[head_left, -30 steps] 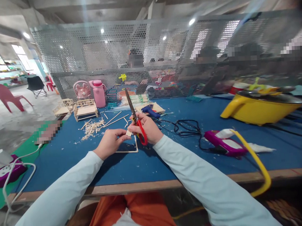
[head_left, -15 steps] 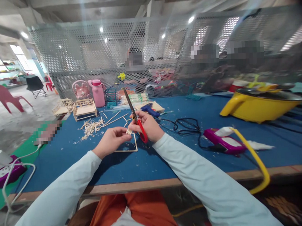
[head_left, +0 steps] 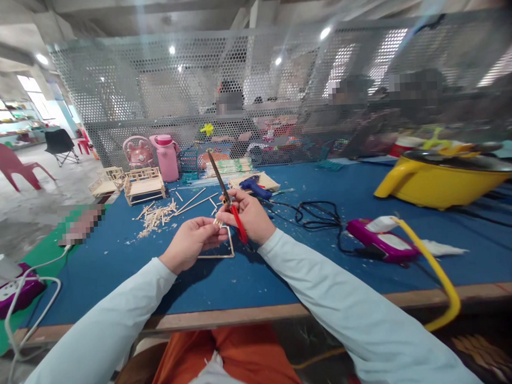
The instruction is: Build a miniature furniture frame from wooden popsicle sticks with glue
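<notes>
My left hand (head_left: 193, 241) pinches a few short wooden sticks (head_left: 217, 221) at its fingertips, above the blue table. Close against it, my right hand (head_left: 249, 215) holds red-handled scissors (head_left: 239, 222), their dark blades pointing up and away. The right fingertips also touch the sticks. Beneath the hands lies a thin wooden frame (head_left: 231, 242), partly hidden by my left hand. A pile of short cut sticks (head_left: 158, 216) lies to the left, with some longer ones beside it.
Small wooden chair models (head_left: 144, 186) and a pink flask (head_left: 167, 158) stand at the back left. Behind my right hand lies a blue glue gun (head_left: 256, 187). Rightward are a black cable (head_left: 318, 215), a purple power strip (head_left: 383, 242) and a yellow pan (head_left: 444, 181).
My left hand has turned slightly, its fingers now curled closer round the sticks. My right hand and the scissors have shifted a little to the left.
</notes>
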Demonstrator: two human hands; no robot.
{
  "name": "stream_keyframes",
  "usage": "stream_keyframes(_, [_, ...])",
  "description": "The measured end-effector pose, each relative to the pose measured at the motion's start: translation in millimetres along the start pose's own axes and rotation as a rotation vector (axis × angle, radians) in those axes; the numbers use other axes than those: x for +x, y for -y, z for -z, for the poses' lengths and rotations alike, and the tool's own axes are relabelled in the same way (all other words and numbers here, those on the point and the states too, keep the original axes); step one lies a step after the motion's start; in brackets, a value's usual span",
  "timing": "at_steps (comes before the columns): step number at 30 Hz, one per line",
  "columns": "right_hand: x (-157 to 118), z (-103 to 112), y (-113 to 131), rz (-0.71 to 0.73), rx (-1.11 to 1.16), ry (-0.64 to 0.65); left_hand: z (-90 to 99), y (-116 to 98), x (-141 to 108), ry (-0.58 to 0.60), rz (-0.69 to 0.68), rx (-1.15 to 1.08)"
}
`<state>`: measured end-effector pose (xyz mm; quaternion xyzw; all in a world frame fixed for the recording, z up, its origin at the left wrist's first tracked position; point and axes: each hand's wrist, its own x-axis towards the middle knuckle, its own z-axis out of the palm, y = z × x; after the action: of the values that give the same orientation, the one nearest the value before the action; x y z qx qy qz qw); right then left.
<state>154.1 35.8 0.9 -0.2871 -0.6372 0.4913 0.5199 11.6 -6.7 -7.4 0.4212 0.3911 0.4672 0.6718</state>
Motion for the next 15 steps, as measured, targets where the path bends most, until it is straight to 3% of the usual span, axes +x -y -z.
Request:
stream_keyframes(10, [-1.0, -0.7, 2.4, -0.018, -0.011, -0.001, -0.8, 0.8, -0.2, -0.013, -0.003, -0.001])
stream_keyframes(15, [0.9, 3.3, 4.6, -0.024, 0.017, -0.006, 4.9, -0.7, 0.8, 0.065, -0.001, 0.017])
